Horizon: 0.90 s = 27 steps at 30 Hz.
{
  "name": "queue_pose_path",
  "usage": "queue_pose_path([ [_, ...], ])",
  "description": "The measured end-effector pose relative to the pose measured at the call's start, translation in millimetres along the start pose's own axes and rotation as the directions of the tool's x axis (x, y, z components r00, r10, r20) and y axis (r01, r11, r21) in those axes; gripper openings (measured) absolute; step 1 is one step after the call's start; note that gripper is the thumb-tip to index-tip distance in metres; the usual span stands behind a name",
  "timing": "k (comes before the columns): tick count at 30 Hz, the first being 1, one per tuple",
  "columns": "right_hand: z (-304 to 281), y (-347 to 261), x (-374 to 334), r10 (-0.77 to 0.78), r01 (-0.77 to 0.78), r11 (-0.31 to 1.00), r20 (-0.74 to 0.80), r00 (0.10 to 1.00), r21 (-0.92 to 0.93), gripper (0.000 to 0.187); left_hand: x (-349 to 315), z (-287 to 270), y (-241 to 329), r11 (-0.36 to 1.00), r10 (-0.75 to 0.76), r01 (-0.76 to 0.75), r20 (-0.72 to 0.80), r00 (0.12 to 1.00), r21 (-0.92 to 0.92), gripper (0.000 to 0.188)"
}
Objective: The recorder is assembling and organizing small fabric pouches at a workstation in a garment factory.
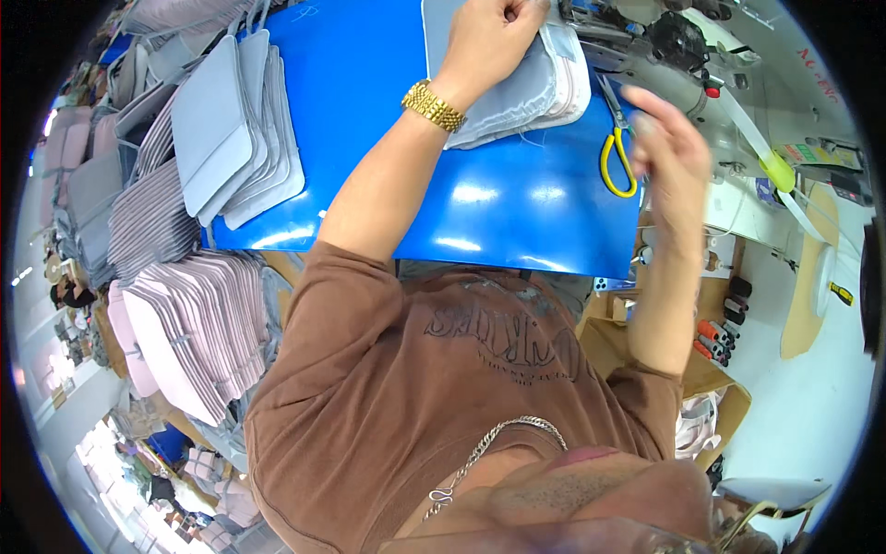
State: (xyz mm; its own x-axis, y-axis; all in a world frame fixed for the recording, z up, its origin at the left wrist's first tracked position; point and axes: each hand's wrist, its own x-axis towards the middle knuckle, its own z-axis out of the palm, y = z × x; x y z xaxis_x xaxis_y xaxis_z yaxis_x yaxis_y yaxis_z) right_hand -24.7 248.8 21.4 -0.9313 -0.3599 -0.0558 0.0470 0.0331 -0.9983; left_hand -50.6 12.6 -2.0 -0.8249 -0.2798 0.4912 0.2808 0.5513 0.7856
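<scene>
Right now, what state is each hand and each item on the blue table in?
left hand: closed, pressing on the grey fabric pieces, gold bracelet at the wrist
right hand: raised above the table edge, open, blurred, holding nothing
grey fabric pieces: stacked flat under the left hand
yellow-handled scissors: lying flat on the blue table, blades shut
grey pouches: leaning in an overlapping pile at the table's left
</scene>
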Motion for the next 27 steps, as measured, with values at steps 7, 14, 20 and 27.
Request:
queue_pose_path([
  [7, -176, -87, -32, -0.423, 0.193, 0.868, -0.478, 0.769, -0.458, 0.029, -9, 10, -19, 0.987, -0.121, 0.135, 0.162, 0.979, -0.082, 0.044],
  [14, -356, -122, 26, -0.710, 0.100, 0.650, -0.556, 0.433, -0.753, 0.035, -17, 14, -13, 0.986, -0.128, 0.140, 0.133, 0.983, -0.088, 0.046],
  [20, -423, -99, 65, -0.448, 0.280, 0.894, -0.740, 0.503, -0.350, 0.042, -17, 11, -14, 0.992, -0.121, 0.125, 0.124, 0.985, -0.032, 0.043],
  [27, -441, -158, 85, -0.424, 0.011, 0.824, -0.603, 0.675, -0.567, 0.048, -20, 10, -13, 0.994, -0.105, 0.107, 0.112, 0.988, -0.011, 0.045],
])
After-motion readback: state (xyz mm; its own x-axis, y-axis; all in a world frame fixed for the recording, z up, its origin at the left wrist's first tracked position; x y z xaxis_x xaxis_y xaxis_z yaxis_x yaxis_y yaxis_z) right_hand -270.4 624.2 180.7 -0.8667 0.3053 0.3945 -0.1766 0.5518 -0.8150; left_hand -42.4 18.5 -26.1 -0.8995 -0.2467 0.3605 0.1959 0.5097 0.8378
